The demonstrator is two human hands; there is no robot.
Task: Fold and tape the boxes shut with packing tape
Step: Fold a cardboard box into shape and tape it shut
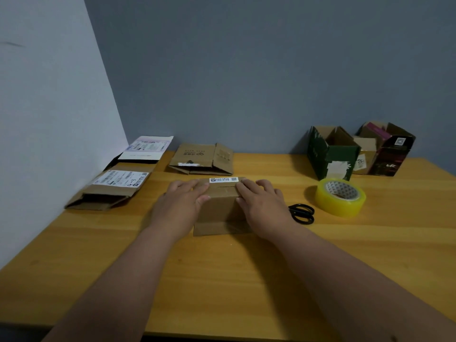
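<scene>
Wooden table (222,280) bears small box (220,208) against grey wall (246,70).

Scissors (301,213), perhaps touching right hand (262,206)

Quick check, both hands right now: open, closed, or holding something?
Left hand: open, fingers straight, pressing flat on the small cardboard box.
Right hand: open, fingers straight, pressing flat on the same box.

Black scissors (302,213) on a wooden table (222,280), grey wall (246,70) behind.
</scene>
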